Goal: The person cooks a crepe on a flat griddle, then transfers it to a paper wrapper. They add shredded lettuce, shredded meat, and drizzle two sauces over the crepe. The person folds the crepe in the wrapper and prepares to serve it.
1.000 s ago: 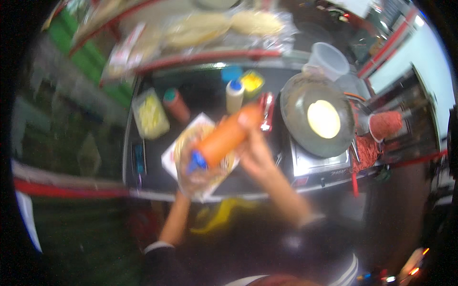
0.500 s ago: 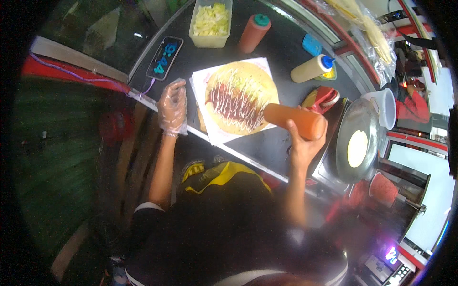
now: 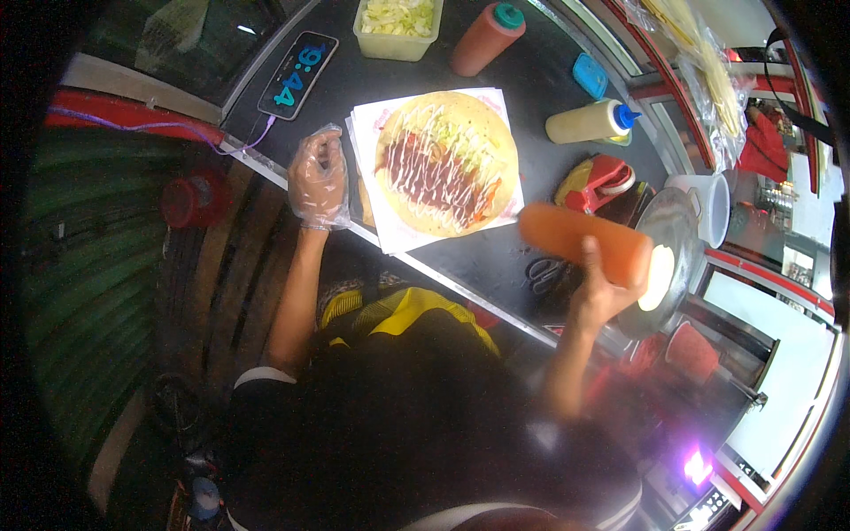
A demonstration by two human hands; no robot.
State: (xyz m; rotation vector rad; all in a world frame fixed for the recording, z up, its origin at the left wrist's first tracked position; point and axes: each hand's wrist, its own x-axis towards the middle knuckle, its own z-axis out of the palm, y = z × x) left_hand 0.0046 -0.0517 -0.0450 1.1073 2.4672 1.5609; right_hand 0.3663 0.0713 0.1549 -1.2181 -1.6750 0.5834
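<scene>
My right hand (image 3: pixel 604 296) grips an orange squeeze bottle (image 3: pixel 584 243), tilted with its tip toward the right edge of a round flatbread (image 3: pixel 416 111). The flatbread lies on white paper sheets (image 3: pixel 394 239), topped with shredded lettuce, dark-brown filling and white sauce in zigzag lines. A little orange-red sauce shows on its lower right side. My left hand (image 3: pixel 319 181), in a clear plastic glove, rests beside the paper at the counter's edge. Its fingers are curled in, with nothing visible in them.
Behind the flatbread stand a tub of shredded lettuce (image 3: pixel 398 44) and a red sauce bottle (image 3: pixel 487 40). A phone (image 3: pixel 299 75) lies left. A cream sauce bottle (image 3: pixel 589 122), a red tape dispenser (image 3: pixel 598 184) and scissors (image 3: pixel 542 274) are right, near a round griddle (image 3: pixel 682 226) with pale batter.
My right hand has drawn the squeeze bottle right and back, away from the flatbread's middle. More orange-red sauce shows on the filling. My left hand stays by the paper; the view has shifted.
</scene>
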